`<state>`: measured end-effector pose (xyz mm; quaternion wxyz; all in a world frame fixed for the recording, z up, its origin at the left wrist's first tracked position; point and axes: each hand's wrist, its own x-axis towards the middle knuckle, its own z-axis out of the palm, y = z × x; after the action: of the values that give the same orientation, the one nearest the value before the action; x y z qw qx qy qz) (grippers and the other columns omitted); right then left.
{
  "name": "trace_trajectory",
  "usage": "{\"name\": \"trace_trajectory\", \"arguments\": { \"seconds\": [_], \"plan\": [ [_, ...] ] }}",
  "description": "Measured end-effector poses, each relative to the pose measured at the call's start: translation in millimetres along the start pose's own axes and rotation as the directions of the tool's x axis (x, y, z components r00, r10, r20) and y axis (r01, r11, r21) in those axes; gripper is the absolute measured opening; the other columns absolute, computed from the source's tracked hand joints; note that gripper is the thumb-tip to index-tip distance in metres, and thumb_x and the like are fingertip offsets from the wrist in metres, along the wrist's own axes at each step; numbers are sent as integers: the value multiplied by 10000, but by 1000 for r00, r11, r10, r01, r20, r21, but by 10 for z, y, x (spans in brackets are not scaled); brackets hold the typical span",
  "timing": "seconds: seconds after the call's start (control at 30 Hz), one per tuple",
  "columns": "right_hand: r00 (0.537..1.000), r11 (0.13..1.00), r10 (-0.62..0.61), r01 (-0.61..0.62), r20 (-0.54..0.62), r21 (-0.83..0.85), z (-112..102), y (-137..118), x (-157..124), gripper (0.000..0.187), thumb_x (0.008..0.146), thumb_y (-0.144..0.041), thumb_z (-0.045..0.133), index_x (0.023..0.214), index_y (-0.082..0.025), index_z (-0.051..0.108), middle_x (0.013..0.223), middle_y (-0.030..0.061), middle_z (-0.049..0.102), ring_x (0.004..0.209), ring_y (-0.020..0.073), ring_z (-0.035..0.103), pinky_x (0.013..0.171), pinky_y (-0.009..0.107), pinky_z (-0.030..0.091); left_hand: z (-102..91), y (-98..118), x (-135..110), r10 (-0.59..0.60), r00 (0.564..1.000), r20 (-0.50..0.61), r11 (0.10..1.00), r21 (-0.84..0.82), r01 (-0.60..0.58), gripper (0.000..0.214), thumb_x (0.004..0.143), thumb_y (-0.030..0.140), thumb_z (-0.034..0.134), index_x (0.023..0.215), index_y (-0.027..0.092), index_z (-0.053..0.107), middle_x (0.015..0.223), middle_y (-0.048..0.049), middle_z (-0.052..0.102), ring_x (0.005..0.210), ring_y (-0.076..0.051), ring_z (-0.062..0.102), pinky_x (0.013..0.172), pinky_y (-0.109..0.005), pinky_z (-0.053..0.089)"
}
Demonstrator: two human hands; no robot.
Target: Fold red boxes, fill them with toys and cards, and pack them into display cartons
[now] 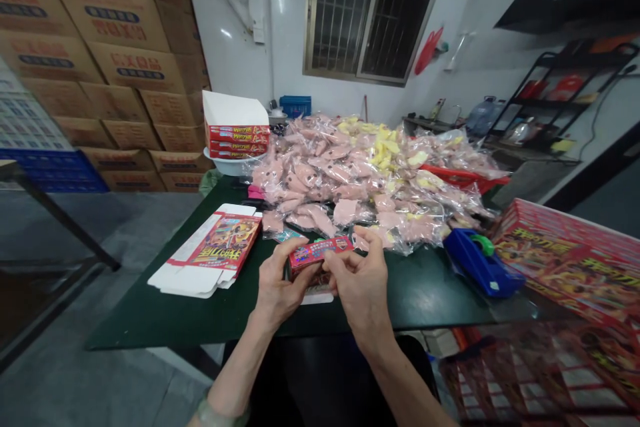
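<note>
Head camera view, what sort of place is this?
Probably a small packing workshop: cardboard cartons stacked by the wall, a heap of bagged pink items on a green table, and a flat red printed box blank.

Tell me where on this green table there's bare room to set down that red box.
Bare green tabletop lies between the right hand and the blue tape dispenser, and in front of the flat printed carton blank, left of the left hand. The back is crowded under a heap of pink bagged items.
</note>
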<state>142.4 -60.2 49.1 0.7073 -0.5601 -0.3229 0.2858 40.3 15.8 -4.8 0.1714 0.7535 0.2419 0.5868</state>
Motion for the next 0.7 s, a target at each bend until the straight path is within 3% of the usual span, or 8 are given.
{"name": "trace_trajectory", "arguments": {
  "seconds": [0.37, 0.57, 0.7],
  "plan": [
    [998, 996, 9, -3, -66, 93, 101, 180, -24, 499, 719, -237, 639, 1108, -206, 328, 482, -110, 554, 351, 64, 431, 365, 152, 381, -25, 5, 55, 69, 997, 18, 998, 9, -69, 333, 759, 209, 662, 1074, 186, 557, 963, -54, 664, 839, -163, 648, 742, -262, 530],
    [998, 992, 41, -36, -38, 121, 77, 178, -44, 494, 725, -274, 646, 1103, -204, 336, 485, -112, 541, 335, 56, 415, 326, 133, 343, -118, 33, 144, 181, 954, 241, 983, -59, -172, 289, 826, 148, 561, 1103, 202, 622, 838, -39, 567, 722, -121, 581, 613, -219, 494],
    [992, 990, 123, -121, -26, 79, 8, 412, -24, 609, 703, -343, 688, 1174, -195, 332, 470, -112, 539, 317, 65, 408, 315, 141, 327, -145, 49, 228, 147, 928, 341, 989, -58, -136, 346, 827, 147, 529, 1159, 205, 606, 818, -32, 543, 721, -124, 574, 622, -224, 489]
  ]
}}
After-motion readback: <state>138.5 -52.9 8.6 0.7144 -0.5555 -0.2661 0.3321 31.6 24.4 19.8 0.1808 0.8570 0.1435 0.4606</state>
